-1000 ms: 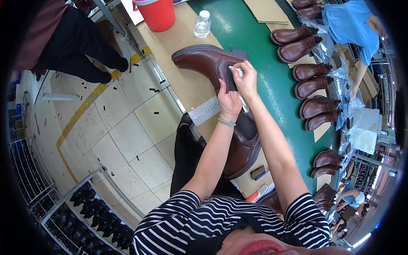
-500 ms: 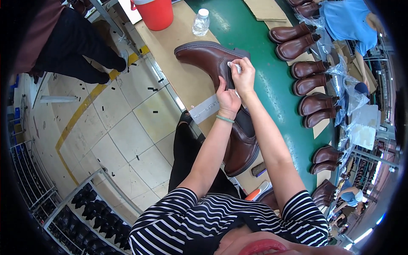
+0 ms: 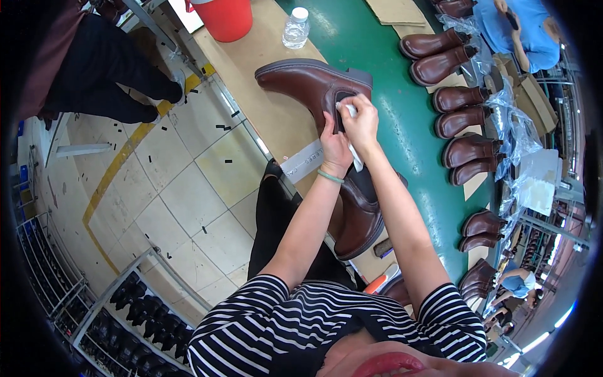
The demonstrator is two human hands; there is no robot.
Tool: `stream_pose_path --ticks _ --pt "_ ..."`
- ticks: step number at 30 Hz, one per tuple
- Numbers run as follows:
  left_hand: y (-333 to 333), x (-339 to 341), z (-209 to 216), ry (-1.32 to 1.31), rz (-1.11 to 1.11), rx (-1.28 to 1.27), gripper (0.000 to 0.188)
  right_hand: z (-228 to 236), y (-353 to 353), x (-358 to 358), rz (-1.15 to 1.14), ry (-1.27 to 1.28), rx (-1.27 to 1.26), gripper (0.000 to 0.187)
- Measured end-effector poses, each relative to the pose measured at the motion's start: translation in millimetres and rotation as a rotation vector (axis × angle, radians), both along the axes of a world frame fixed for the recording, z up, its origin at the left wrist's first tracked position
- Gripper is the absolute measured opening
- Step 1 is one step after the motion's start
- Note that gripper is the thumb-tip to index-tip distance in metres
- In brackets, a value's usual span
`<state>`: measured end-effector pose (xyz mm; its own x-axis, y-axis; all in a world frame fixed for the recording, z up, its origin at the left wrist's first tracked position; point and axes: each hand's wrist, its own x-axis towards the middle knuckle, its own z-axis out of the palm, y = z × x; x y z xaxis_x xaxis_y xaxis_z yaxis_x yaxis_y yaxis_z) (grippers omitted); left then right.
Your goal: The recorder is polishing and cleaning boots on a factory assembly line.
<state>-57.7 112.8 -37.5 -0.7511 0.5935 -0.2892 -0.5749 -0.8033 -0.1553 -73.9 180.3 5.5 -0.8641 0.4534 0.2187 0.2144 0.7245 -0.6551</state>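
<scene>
A brown leather ankle boot (image 3: 301, 85) lies on its side with its toe to the left and its heel to the right. My left hand (image 3: 335, 148) grips its shaft, thumb up against the leather, the other fingers mostly hidden. In my right hand (image 3: 361, 125) a white cloth (image 3: 358, 158) is pinched and pressed to the dark elastic side panel; its loose end hangs below the fingers. A second brown boot (image 3: 359, 229) lies nearer my body, partly covered by my forearms. A white printed strip (image 3: 301, 162) sticks out beside my left wrist.
A red bucket (image 3: 226, 19) and a clear bottle (image 3: 296, 29) stand on the brown board at the far side. Several brown boots (image 3: 461, 107) line the right of the green table (image 3: 402, 151). A brush (image 3: 382, 249) lies near my right forearm. Another person (image 3: 94, 69) stands at left.
My right hand has shifted slightly down along the boot's side panel with the cloth, and more of the cloth's loose end shows. My left hand keeps its hold.
</scene>
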Motion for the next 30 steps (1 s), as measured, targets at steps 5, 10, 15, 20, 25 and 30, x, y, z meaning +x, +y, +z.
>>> stream_pose_path --ticks 5,10,15,20,25,30 --pt "-4.5 -1.6 -3.4 0.0 -0.026 0.033 0.052 0.9 -11.8 -4.0 -0.08 0.11 0.062 0.009" --pt "-5.1 -3.3 -1.3 -0.022 -0.066 0.052 0.063 10.1 -10.8 -15.1 -0.063 0.052 0.077 0.009" --pt "-6.8 -4.5 -3.9 -0.018 -0.059 -0.038 0.063 1.0 -9.4 -6.9 -0.011 0.063 0.129 0.007" --pt "-3.2 -6.9 2.9 -0.023 -0.048 0.0 0.062 8.9 -4.5 -23.5 -0.049 0.111 0.065 0.007" --pt "-14.1 -8.7 -7.8 0.008 -0.095 0.081 0.054 15.2 -2.2 9.1 0.053 -0.067 0.118 0.011" --pt "-23.7 2.4 1.2 0.127 -0.054 0.062 0.051 59.2 25.8 31.8 -0.073 -0.154 -0.96 0.009"
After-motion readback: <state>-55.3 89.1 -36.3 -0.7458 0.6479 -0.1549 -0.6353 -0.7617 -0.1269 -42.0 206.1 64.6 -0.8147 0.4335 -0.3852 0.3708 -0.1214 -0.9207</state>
